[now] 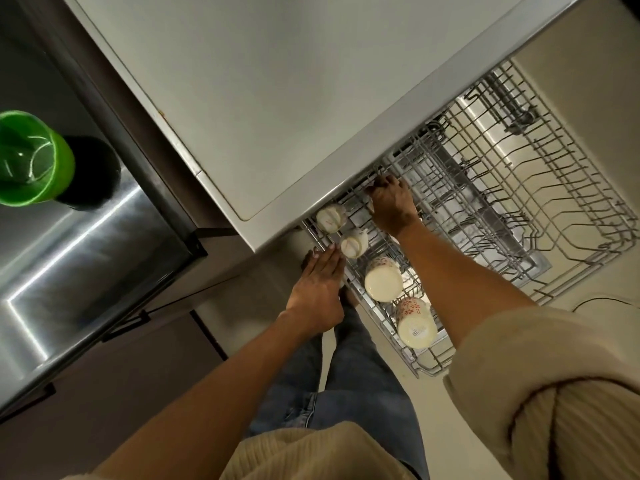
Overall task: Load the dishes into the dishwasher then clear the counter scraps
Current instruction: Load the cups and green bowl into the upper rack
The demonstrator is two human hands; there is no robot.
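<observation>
Deep under the bench lip, the right hand curls its fingers round something hidden, while the left hand, fingers straight, rests against the upper rack. Four upturned cups sit there; a jolted rack could topple them.

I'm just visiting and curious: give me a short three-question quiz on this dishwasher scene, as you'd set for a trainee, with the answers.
1. True or false: the cups in the upper rack stand mouth up.
2. How many cups sit in a row along the rack's near edge?
3. Which hand reaches deepest into the rack: A) left hand B) right hand?

Key
1. False: their bases face up.
2. Four.
3. B: the right hand reaches in under the counter edge, while the left hand lies with straight fingers at the rack's side by the second cup.
</observation>
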